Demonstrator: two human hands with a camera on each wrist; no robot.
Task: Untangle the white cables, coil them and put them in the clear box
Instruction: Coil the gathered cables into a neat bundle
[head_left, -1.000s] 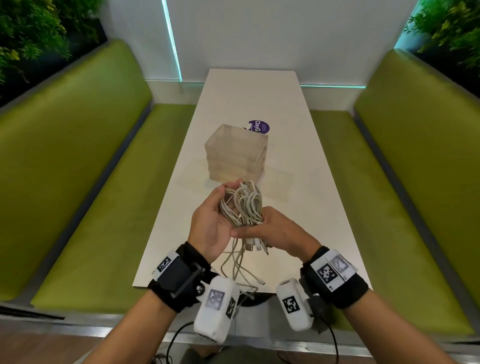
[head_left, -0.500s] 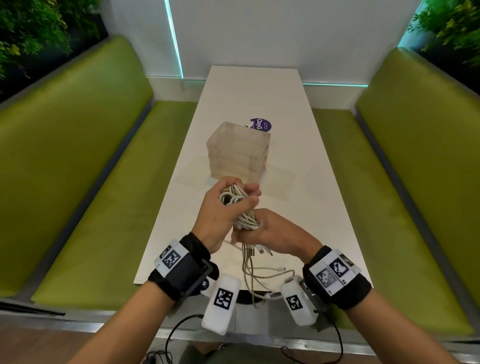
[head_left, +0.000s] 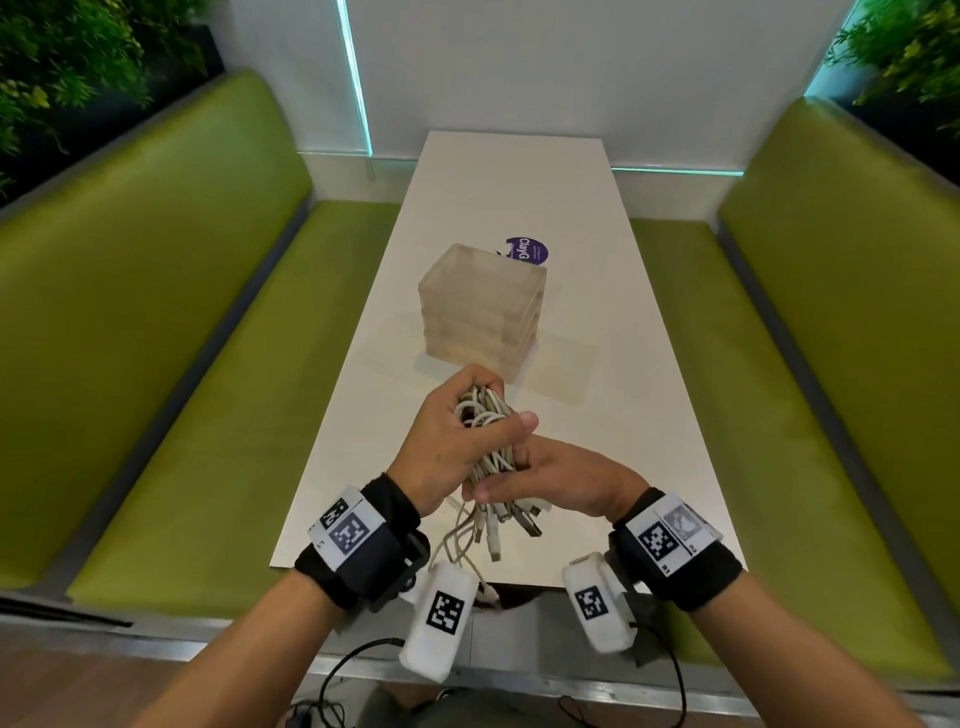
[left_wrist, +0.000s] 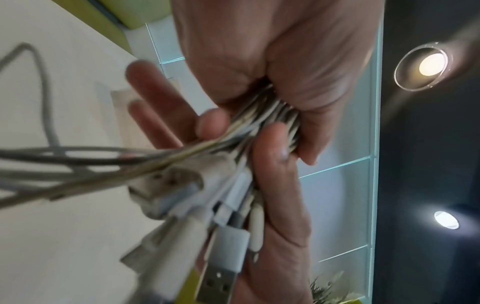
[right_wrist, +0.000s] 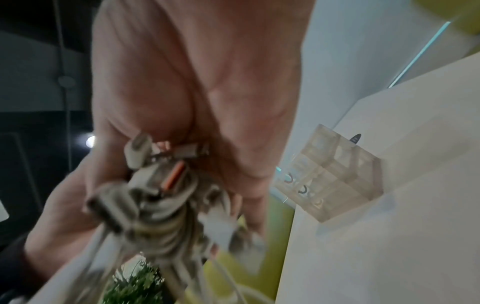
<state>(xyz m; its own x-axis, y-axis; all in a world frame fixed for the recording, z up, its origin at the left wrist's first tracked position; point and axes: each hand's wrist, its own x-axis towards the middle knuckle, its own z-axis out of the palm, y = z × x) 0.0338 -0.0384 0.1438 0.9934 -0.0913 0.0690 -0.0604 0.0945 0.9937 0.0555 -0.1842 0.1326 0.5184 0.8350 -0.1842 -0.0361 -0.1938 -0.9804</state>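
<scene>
1. Head view shows the cables (head_left: 485, 441) bunched in a tangle above the near end of the table (head_left: 519, 208), held in both hands.
2. Their plugs (head_left: 511, 519) hang out below the hands, and a few loose strands trail down past the table's near edge.
3. From the left wrist, several USB plugs (left_wrist: 221, 273) fan out toward the camera, blurred.
4. The left hand (head_left: 452, 441) curls around the upper part of the bunch, thumb across the front and fingers wrapped behind.
5. The right hand (head_left: 561, 480) grips the lower part just beneath the left one, its thumb laid against the strands; the two hands touch.
6. From the right wrist, the bunch is blurred and the fingers are mostly hidden behind it.
7. The box (head_left: 480, 306) stands on the table just beyond the hands, upright; I cannot tell whether anything lies in it.
8. A purple sticker (head_left: 527, 249) lies on the table just behind the box.
9. Green benches (head_left: 156, 312) run along both sides of the table.
</scene>
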